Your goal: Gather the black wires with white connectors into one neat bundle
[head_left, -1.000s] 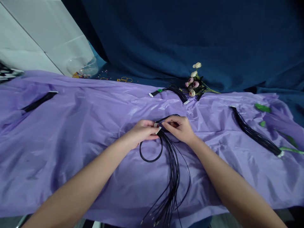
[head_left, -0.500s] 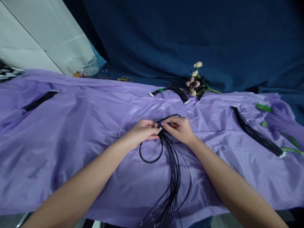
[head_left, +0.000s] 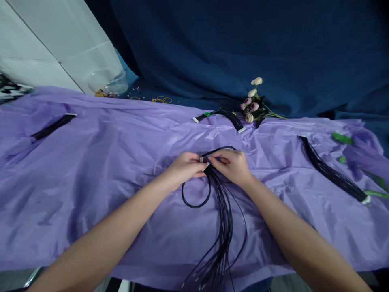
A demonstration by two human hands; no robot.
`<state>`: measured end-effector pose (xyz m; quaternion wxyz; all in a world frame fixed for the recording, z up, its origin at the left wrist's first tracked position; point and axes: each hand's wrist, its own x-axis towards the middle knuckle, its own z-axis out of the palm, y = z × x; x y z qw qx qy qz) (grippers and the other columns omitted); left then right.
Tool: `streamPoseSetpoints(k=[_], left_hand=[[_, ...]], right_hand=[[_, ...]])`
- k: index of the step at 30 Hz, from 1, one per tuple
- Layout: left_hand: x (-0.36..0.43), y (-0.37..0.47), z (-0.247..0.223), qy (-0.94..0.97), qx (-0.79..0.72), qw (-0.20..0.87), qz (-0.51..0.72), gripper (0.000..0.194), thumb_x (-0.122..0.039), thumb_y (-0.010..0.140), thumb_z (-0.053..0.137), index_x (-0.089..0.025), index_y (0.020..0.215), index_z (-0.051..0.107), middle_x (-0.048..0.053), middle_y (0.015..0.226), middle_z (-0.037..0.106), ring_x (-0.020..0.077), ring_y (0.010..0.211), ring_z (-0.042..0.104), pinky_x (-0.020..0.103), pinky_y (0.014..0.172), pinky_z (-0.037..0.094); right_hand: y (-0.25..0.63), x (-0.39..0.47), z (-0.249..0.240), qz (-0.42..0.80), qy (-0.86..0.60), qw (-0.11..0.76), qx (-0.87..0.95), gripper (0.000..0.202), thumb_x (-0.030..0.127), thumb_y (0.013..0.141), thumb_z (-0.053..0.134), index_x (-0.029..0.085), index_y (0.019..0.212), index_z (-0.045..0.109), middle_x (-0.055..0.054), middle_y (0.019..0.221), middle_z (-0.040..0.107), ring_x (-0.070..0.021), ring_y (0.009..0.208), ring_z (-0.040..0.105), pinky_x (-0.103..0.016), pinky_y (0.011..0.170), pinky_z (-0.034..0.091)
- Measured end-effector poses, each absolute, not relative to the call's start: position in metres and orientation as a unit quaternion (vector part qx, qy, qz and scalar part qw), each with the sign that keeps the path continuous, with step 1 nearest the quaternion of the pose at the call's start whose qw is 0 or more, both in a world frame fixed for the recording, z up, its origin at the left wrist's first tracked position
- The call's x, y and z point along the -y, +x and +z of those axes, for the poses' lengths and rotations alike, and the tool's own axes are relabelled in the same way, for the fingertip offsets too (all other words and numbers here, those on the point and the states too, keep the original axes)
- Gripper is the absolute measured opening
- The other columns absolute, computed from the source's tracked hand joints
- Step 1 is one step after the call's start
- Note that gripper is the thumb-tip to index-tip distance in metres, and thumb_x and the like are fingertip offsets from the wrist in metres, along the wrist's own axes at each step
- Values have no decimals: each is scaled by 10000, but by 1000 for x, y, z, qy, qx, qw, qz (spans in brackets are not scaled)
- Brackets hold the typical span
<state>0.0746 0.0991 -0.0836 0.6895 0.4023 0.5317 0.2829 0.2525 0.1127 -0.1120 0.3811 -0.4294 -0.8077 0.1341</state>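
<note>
My left hand (head_left: 187, 168) pinches small white connectors near the middle of the purple cloth. One white connector (head_left: 201, 159) shows at its fingertips, and a second white connector (head_left: 206, 166) sits just below by the thumb. A bundle of thin black wires (head_left: 224, 227) fans from the lower connector toward the front edge, with loose metal-tipped ends. One black wire makes a loop (head_left: 196, 207) under the hands. My right hand (head_left: 229, 164) is closed, thumb and finger pinching a thin black wire (head_left: 223, 157) beside the connectors; its tip is too small to make out.
Purple cloth (head_left: 133, 227) covers the table. Finished-looking black wire harnesses lie at left (head_left: 53, 126), at the back (head_left: 225, 114) and at right (head_left: 332, 174). Artificial flowers (head_left: 253, 103), yellow rubber bands (head_left: 162, 99) and a clear tub (head_left: 117, 83) stand along the back.
The whole view has shifted slightly, moving things a little to the right. Both hands keep their grip by the connectors, with hardly any movement.
</note>
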Motion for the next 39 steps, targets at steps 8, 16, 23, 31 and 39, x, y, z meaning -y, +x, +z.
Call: streamPoseSetpoints(k=[8,16,23,31,39], left_hand=[[-100,77,-86,413,-532,679,291,68,-152,716,636,-143,780,659,-8,739,599,94,810,595,269,839,528],[-98,80,-82,400,-538,679,298,42,-128,712,620,-133,743,646,-21,674,566,78,739,587,264,808,541],[-98,80,-89,415,-534,668,312,56,-128,697,620,-136,744,650,-1,708,593,88,748,599,258,782,549],[-98,85,-99,442,-545,627,338,35,-139,713,597,-144,686,618,20,702,615,124,717,629,296,732,559],[-94,84,-96,563,-572,508,313,99,-198,746,579,-153,669,623,44,682,656,145,660,626,254,599,480]], right_hand=[[252,-109,-112,77,-419,369,826,159,278,854,568,202,802,697,-2,653,671,-96,506,542,-234,538,407],[252,-109,-113,51,-401,373,835,143,260,853,581,192,813,701,15,675,693,-83,509,562,-212,533,409],[248,-106,-106,-35,-432,341,834,150,257,836,583,201,758,699,34,597,661,-88,502,570,-220,504,353],[236,-99,-90,-114,-459,294,831,191,254,794,579,194,634,664,26,533,646,-104,460,557,-251,463,219],[233,-97,-84,-139,-472,269,828,174,251,776,569,195,635,654,17,538,657,-113,449,543,-254,486,210]])
